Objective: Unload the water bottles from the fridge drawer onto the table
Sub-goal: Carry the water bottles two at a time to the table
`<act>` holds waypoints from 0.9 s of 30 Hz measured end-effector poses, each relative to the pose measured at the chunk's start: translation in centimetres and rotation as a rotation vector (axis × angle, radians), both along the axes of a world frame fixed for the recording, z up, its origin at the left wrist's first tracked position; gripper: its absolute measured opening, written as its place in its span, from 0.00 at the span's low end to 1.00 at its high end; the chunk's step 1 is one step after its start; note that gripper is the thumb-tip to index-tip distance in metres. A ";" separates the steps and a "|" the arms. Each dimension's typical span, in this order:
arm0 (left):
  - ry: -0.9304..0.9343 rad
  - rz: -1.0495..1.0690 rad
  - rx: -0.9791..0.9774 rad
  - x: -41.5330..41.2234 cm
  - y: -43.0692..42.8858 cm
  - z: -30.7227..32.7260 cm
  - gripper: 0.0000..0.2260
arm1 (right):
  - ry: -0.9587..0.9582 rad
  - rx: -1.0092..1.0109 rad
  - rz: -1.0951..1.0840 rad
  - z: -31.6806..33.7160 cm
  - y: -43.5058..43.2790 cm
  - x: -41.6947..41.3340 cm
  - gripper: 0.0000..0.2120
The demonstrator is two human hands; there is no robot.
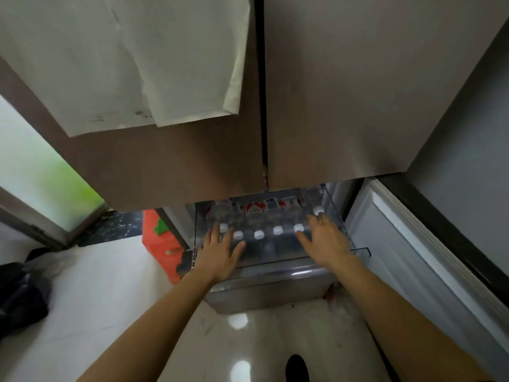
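The water bottles (259,234) stand, seemingly upright, in a row along the front edge of the fridge drawer (275,261), the open left hand (220,253) over its left end, the open right hand (326,241) over its right

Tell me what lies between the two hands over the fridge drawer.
Head view: a row of white-capped water bottles in the fridge drawer fills the gap between left hand and right hand.
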State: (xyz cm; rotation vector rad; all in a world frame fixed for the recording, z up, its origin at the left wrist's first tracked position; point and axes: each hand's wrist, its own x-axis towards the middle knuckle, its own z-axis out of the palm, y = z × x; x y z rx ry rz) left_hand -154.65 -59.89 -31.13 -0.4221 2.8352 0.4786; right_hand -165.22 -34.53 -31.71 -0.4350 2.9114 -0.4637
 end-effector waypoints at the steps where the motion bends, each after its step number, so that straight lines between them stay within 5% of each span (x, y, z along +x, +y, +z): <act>1: 0.002 0.029 0.029 -1.0 0.0 -0.7 0.30 | -0.019 -0.006 -0.001 -0.7 0.2 -1.5 0.28; 15: -0.139 0.273 0.196 -7.7 -1.3 -6.0 0.31 | -0.236 0.109 -0.009 -5.8 -0.3 -9.9 0.33; 19: -0.117 0.250 0.124 -8.0 -1.7 -6.2 0.24 | -0.196 0.139 0.009 -5.7 -0.8 -9.4 0.29; 23: -0.136 0.275 0.150 -6.4 -1.6 -6.0 0.12 | -0.225 0.059 0.090 -5.2 -2.1 -7.5 0.12; 27: -0.087 0.275 0.157 -4.7 -1.2 -5.3 0.09 | -0.261 0.039 0.122 -5.0 -2.5 -5.0 0.15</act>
